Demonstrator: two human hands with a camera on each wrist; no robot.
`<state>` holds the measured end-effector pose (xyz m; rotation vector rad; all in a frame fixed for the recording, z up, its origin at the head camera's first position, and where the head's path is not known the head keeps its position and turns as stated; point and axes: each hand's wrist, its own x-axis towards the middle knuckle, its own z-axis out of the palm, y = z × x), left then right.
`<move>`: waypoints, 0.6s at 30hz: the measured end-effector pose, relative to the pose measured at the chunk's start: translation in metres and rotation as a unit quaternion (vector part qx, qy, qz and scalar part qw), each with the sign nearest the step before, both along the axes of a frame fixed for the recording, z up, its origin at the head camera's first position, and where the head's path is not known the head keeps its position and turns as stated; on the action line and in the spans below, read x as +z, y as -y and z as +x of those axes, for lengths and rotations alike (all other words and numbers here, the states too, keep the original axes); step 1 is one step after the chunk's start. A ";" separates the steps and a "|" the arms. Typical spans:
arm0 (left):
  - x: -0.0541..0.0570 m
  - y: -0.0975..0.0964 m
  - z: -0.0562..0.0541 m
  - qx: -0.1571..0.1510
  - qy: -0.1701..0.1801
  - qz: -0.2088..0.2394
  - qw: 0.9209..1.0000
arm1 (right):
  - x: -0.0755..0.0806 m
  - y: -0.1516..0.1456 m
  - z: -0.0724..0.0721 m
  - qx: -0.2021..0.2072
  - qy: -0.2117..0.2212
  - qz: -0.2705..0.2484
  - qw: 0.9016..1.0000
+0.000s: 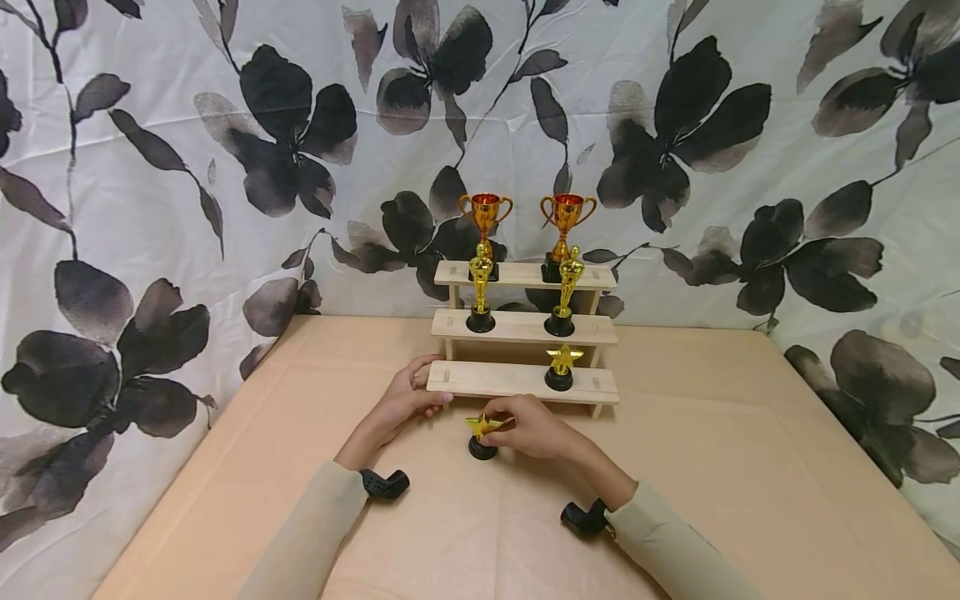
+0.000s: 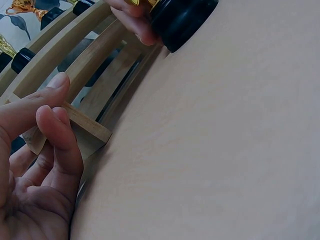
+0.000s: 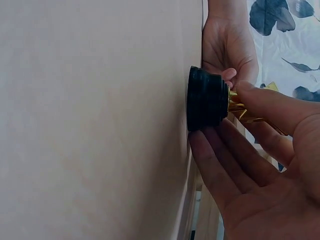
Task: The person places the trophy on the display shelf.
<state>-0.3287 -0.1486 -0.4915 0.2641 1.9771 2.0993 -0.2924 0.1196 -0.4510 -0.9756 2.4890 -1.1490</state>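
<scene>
My right hand (image 1: 534, 427) pinches a small gold star trophy (image 1: 483, 450) just above its round black base. The trophy is upright in front of the three-tier wooden display stand (image 1: 510, 381); in the right wrist view its base (image 3: 206, 100) appears to touch the table. At the stand's left end, my left hand (image 1: 405, 406) grips the lowest step, thumb on top and fingers curled at the edge. A second star trophy (image 1: 559, 377) stands on the right of that step. My right hand covers part of the held star.
Two gold figurine trophies (image 1: 480, 318) stand on the middle step. Two gold cups with red insides (image 1: 567, 210) are on the top step. A floral cloth (image 1: 292, 133) hangs behind the beige-covered table (image 1: 720, 450).
</scene>
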 end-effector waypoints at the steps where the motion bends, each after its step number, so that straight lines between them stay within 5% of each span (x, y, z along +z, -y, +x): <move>1: 0.000 0.000 0.000 0.001 0.001 0.000 1.000 | 0.000 0.000 0.000 0.001 0.000 0.000 1.000; 18: 0.000 0.001 -0.001 -0.001 0.003 -0.001 1.000 | 0.000 0.000 0.001 0.007 -0.021 0.001 1.000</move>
